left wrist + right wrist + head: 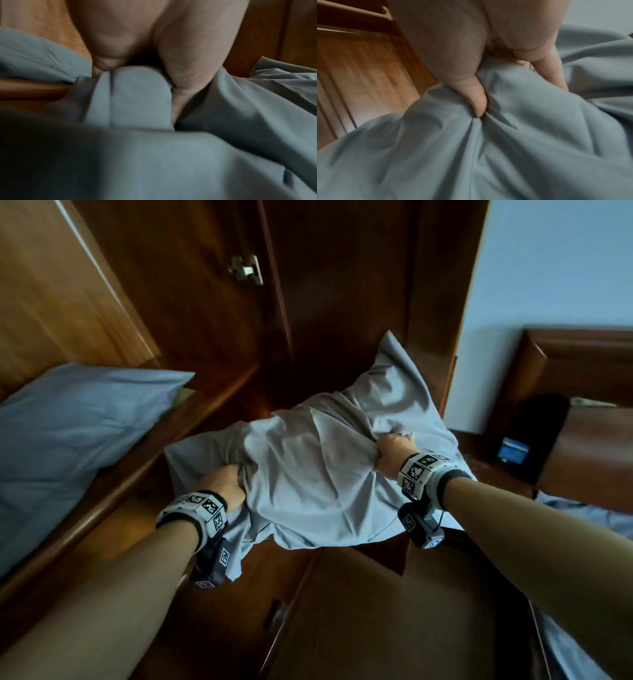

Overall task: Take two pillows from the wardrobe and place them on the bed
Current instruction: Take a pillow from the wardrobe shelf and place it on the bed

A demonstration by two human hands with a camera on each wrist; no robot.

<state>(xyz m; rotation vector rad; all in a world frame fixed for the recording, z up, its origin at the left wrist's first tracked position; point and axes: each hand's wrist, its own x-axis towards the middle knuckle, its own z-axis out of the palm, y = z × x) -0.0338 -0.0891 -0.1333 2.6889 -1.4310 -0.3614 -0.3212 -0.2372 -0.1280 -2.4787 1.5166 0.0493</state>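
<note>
A grey-blue pillow hangs in the air in front of the open wardrobe, held by both hands. My left hand grips a bunch of its cover at the lower left, and my right hand grips the cover at the right. In the left wrist view the fingers are curled round a fold of the pillow. In the right wrist view the thumb digs into the pillow. A second grey-blue pillow lies on the wardrobe shelf at the left.
The wooden wardrobe stands ahead, its door open at the left with a metal hinge. At the right are the bed's wooden headboard, a bedside cabinet and a strip of bed sheet.
</note>
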